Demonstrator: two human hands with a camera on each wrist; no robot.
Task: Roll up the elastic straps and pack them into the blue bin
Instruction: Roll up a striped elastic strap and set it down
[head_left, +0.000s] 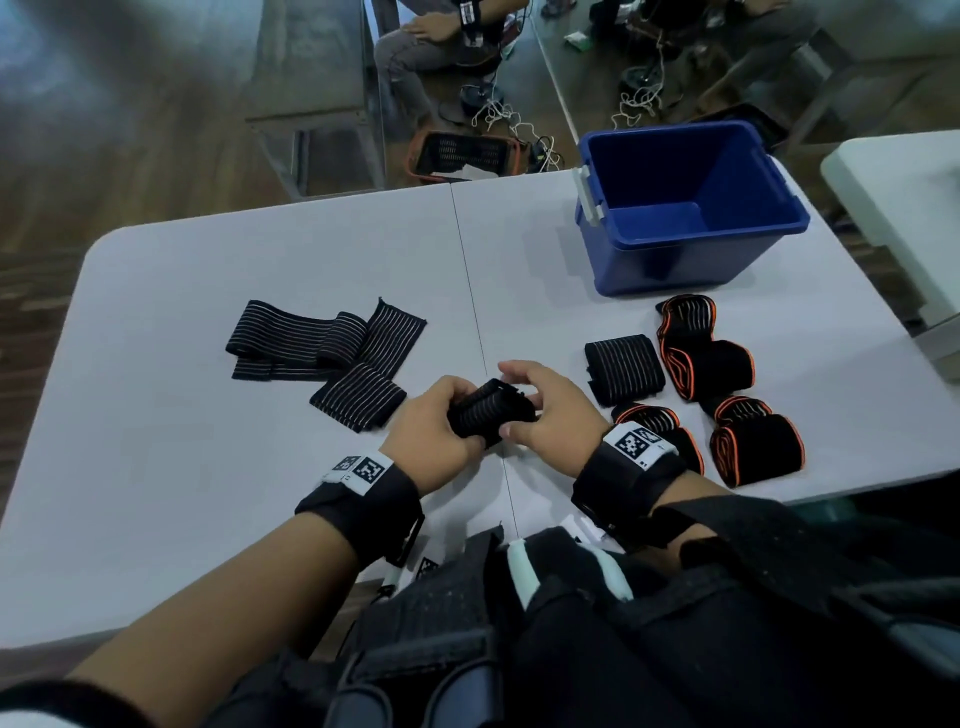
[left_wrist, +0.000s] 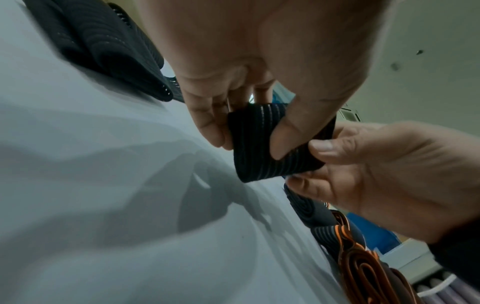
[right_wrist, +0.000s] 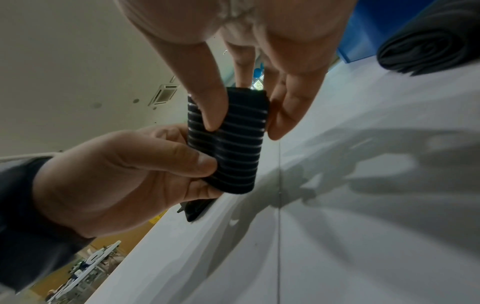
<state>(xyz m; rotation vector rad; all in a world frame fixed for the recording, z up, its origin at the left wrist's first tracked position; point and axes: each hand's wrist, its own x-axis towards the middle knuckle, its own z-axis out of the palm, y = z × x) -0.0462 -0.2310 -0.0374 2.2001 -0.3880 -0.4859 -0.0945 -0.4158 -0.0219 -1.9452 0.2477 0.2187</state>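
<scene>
Head view first: both hands meet just above the near edge of the white counter (head_left: 156, 364), and between them sits a black strap with pale stripes (head_left: 488, 415), wound into a tight little roll. The left hand (head_left: 434, 434) wraps its fingers and thumb round one end; the right hand (head_left: 550, 410) pinches the other end, thumb in front, fingers behind. From the left wrist view the thumb presses flat on the striped face of the roll, so neither hand is free.

This looks like the close of the rolling step for this one strap: no loose tail shows in any view, though the far side of the roll is hidden by fingers. The blue bin (head_left: 696, 280) stands at the far right of the counter, well apart from the hands, and no strap shows inside it from here.

Plenty is left. A loose pile of striped straps (head_left: 332, 353) lies to the left, unrolled. To the right, near the bin, a flat-wound striped strap (head_left: 623, 369) and several orange-edged straps (head_left: 727, 384) lie coiled on the counter.

The next move likely calls for keeping the wrap pinched so the elastic does not spring open, then carrying the roll over the bin's rim and setting it down inside. Let the grip slacken early and the coil could unwind.
</scene>
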